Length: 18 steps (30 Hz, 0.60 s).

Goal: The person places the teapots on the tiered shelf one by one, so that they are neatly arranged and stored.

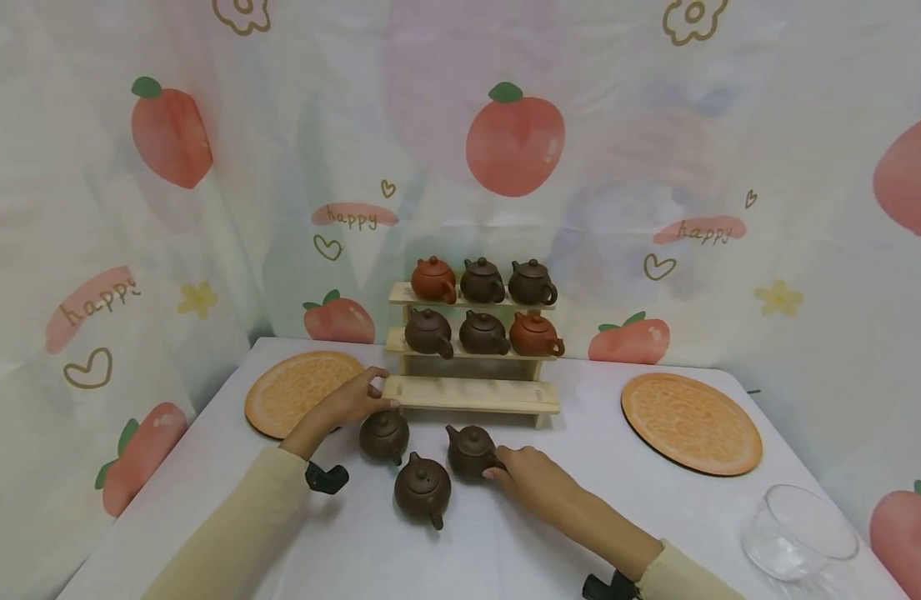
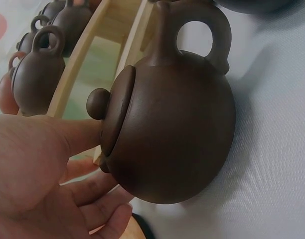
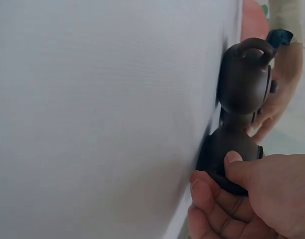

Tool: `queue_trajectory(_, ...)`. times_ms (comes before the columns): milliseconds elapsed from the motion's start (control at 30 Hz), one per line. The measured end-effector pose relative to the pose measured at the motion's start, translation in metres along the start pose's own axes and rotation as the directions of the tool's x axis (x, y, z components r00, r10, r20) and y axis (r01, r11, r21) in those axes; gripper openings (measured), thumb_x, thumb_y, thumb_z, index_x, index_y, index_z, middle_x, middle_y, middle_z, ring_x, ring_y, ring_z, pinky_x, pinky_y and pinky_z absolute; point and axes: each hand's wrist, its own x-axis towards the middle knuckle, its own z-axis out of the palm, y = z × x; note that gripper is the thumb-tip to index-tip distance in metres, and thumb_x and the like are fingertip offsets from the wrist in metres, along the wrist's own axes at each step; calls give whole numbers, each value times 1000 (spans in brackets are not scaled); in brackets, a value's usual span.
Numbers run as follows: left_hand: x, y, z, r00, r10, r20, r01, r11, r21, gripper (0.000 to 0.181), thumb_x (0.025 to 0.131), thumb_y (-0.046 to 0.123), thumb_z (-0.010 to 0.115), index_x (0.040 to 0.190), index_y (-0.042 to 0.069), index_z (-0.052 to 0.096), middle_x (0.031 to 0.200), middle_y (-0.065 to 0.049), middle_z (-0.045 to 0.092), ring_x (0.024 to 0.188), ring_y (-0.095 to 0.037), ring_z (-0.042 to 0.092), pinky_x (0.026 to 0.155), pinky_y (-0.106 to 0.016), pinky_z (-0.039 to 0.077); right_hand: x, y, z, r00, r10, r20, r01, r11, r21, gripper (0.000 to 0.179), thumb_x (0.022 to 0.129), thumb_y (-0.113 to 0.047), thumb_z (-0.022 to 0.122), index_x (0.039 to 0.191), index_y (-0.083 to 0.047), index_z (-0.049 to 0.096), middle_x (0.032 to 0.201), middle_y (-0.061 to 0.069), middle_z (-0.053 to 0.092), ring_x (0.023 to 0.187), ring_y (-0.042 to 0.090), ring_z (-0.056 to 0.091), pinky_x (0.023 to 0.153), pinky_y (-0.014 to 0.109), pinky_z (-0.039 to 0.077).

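Note:
In the head view, my left hand (image 1: 355, 397) is at the left end of the lowest board of a three-tier wooden stand (image 1: 471, 393), thumb and fingers holding its end. A dark brown teapot (image 1: 383, 437) stands just below that hand; in the left wrist view this teapot (image 2: 177, 124) hides some of the grip. My right hand (image 1: 538, 479) pinches the handle of another dark brown teapot (image 1: 471, 452), whose spout points left. The right wrist view shows thumb and fingers on this teapot's (image 3: 227, 149) handle. A third dark teapot (image 1: 422, 489) stands nearer the front.
Reddish and dark teapots (image 1: 483, 280) line the stand's upper two tiers. An orange round mat (image 1: 302, 379) lies at the left, with a similar mat (image 1: 693, 423) at the right. A clear glass bowl (image 1: 798, 533) stands front right. A printed curtain (image 1: 618, 167) encloses the white table (image 1: 340, 550).

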Motion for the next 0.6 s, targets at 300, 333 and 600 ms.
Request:
queue_trajectory(300,2,-1,1,1000,-1,-1,1,1000,-2,65,102,28,74,151,0,44,127,-28,68,122,-42,65,102,-55,51,-32,19,-10,999,15,30,-16,999,46,21,103,-26,69,90,-12,62,69,-7,54,67,10,51,60,32,42)
queue_trajectory(333,2,-1,1,1000,-2,-2,2,1000,0,65,101,29,74,151,0,44,127,-28,68,121,-42,65,102,-55,51,-35,21,-12,999,15,32,-17,999,52,21,103,-26,69,90,-12,62,69,-7,53,67,10,51,60,31,42)
queue_trajectory(600,1,0,-1,1000,4,-1,-4,1000,-3,66,101,29,74,151,-1,44,127,-29,68,121,-42,65,102,-55,52,-48,32,-19,998,40,50,-45,995,93,18,104,-27,68,91,-15,64,70,-11,52,68,8,50,62,29,42)
